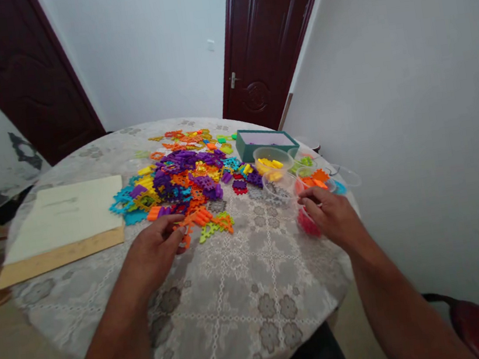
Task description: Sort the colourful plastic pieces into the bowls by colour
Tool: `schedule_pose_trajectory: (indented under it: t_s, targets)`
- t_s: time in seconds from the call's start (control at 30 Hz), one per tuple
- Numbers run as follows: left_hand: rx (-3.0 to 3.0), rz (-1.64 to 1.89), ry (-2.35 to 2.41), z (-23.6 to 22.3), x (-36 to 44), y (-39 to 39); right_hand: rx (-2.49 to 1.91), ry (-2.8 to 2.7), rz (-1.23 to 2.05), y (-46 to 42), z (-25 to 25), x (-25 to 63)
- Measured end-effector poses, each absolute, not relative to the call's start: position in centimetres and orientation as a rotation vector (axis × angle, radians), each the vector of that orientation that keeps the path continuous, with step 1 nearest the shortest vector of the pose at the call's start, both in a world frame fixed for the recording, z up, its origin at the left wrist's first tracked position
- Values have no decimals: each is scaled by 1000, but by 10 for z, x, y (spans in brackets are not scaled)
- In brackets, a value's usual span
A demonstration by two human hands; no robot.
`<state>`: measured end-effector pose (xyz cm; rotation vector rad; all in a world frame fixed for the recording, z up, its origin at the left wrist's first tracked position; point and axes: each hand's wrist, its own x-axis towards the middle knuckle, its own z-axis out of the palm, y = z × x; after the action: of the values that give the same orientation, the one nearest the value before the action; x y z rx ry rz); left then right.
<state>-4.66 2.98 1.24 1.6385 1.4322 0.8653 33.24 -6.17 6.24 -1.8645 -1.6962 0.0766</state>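
My left hand [154,251] is at the near left edge of a big heap of plastic interlocking pieces [186,175] in purple, orange, yellow and blue. Its fingers are closed around an orange interlocking piece [186,238], which shows past the fingertips. Right beside it lie orange tube-like pieces [201,216] and a lime green piece [208,230]. My right hand [332,214] hovers over the clear tubs, its fingers pinched together. What they hold, if anything, is hidden. Under it are a tub of red pieces [307,224] and, just behind, orange pieces [316,180] in another tub.
Another clear tub holds yellow pieces [269,165], and one beyond holds lime green pieces [303,163]. A dark green box [262,152] stands behind them. Paper sheets [67,211] lie at left on the patterned tablecloth [237,297]. A wall [409,92] rises close on the right.
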Motion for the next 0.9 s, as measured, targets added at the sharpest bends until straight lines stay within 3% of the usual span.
schedule_pose_trajectory:
  t_s: [0.17, 0.37, 0.63, 0.9]
  targets:
    - [1660, 868, 1480, 19, -49, 24, -1609, -2103, 420, -39, 50, 269]
    - [1686, 874, 1493, 6, -54, 28, -1702, -2330, 372, 20, 14, 216]
    - [1743, 919, 1509, -2, -55, 26, -1659, -2206, 334, 32, -21, 212]
    - [1762, 883, 1464, -6, -47, 24, -1519, -1980, 645, 35, -23, 230]
